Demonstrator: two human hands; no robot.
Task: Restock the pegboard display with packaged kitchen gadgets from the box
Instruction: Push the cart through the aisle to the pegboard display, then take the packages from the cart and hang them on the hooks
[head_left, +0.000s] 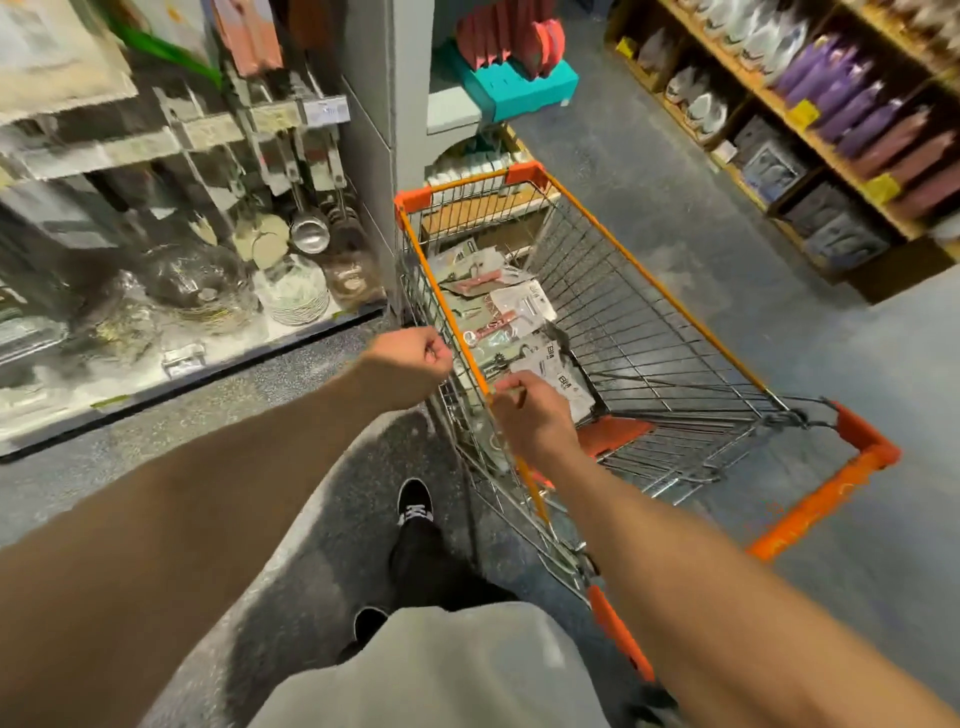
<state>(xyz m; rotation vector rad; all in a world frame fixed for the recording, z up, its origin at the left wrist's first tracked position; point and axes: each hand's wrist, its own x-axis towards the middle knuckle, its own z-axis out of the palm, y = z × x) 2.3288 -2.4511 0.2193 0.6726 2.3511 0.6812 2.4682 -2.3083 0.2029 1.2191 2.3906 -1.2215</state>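
Packs (511, 312): piled in the cart (623, 322), along its left side
Left hand (415, 358): a fist just outside the cart's rim, nothing seen in it
Right hand (532, 418): over the rim, fingers curled at the nearest packs; grip cannot be told
Pegboard (234, 130): left of the cart, blurred

You are standing on a speckled grey-blue floor (675, 171) in a shop aisle, with pale glare patches showing on it. A grey pillar (371, 130) is rising ahead at left. Wooden shelving (831, 156) is running along the right, carrying purple packs (841, 88) and white packs (763, 31).
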